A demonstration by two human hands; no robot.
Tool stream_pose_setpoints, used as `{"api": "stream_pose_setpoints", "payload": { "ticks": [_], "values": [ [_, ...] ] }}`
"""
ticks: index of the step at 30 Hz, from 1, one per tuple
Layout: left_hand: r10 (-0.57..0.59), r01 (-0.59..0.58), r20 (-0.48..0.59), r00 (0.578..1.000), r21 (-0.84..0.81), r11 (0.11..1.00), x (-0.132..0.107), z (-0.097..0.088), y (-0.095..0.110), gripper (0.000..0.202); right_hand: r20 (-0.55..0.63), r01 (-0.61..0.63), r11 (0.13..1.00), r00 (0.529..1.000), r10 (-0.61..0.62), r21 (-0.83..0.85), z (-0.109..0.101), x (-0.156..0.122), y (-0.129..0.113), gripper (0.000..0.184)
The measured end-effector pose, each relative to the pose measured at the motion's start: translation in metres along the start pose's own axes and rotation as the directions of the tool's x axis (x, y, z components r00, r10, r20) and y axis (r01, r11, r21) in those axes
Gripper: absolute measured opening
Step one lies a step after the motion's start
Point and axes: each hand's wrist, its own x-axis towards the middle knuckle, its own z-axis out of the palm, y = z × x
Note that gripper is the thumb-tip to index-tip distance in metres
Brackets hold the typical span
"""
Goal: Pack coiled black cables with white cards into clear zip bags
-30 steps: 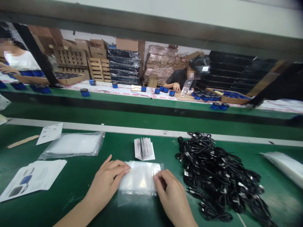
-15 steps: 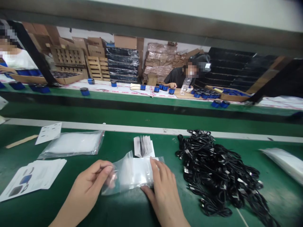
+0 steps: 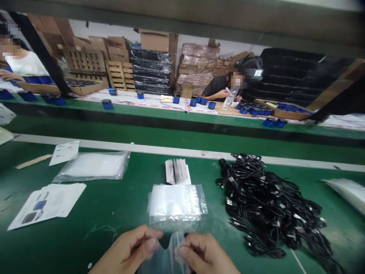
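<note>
Pinching a clear zip bag (image 3: 165,258) right at the bottom of the view, we've got the left hand (image 3: 128,249) on one side of its top edge and the right hand (image 3: 205,253) on the other; on both hands the fingers sit together, clamped on the thin plastic with the thumbs; the edge dips between the hands, and the lower part of the bag drops out of frame. Just ahead of us on the green workbench (image 3: 94,213), a white-filled zip bag (image 3: 176,203) lies flat, with a fanned folded booklet (image 3: 176,172) just past it; to the right sits a big tangled pile of black cables (image 3: 268,201), and a bag of white stuff (image 3: 346,192) is cut off by the frame edge. Over on the left we have a stack of printed leaflets (image 3: 47,201), a fat bag of white sheets (image 3: 91,166), a printed card (image 3: 64,153) and a wooden stick (image 3: 33,161); across the line, a co-worker (image 3: 222,89) holds a plastic bottle (image 3: 230,99) near some blue cylinders (image 3: 211,105); another person (image 3: 25,62) sits far left; cardboard boxes (image 3: 154,40) and wooden pallets (image 3: 119,76) are stacked behind.
</note>
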Motion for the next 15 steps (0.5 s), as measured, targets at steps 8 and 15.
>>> {"api": "stream_pose_setpoints", "payload": {
  "ticks": [8,15],
  "values": [
    [0.065,-0.058,-0.090,0.994,0.081,0.995,0.031,-0.009,0.010,0.032,-0.262,0.033,0.973,0.960,-0.094,-0.227,-0.003,0.017,-0.024,0.027],
    [0.182,-0.039,-0.406,0.895,0.337,0.941,0.007,-0.011,-0.007,0.031,-0.272,0.041,0.991,0.960,-0.074,-0.127,0.004,0.010,-0.016,0.018]
  ]
}}
